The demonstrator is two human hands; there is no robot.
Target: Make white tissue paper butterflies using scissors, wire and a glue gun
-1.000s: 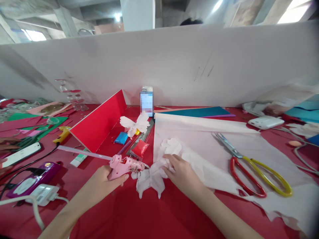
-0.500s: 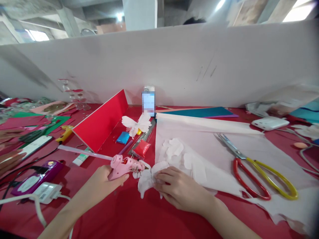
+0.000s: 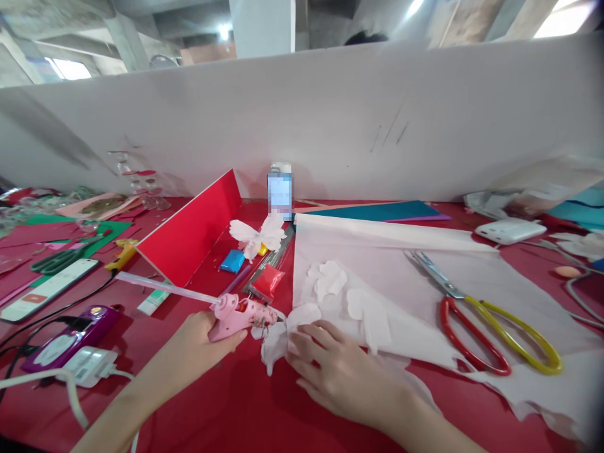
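Note:
My left hand [image 3: 207,343] grips a pink hot glue gun [image 3: 240,319], a long translucent glue stick jutting from its rear. The nozzle points right and comes right up to a white butterfly-shaped piece [image 3: 274,346] of thin sheet lying on the table. Over the right side of that piece, my right hand [image 3: 325,362] has its fingers curled, holding it against the red surface; the fingertips are partly hidden. Another white butterfly [image 3: 257,238] with spread wings sits farther back. Loose white cutouts [image 3: 370,314] lie just beyond my right hand.
Large scissors [image 3: 476,321] rest on a white sheet [image 3: 358,245] at right. A red board [image 3: 193,226] leans at left, near small blue [image 3: 233,261] and red packets [image 3: 268,281]. Phones [image 3: 51,289], a purple power unit [image 3: 73,336] and cables lie left. A white partition [image 3: 302,113] stands behind.
My right hand has shifted slightly, its fingers more spread over the white piece. The glue gun has moved a little right. Another person's hands at far left have left the view.

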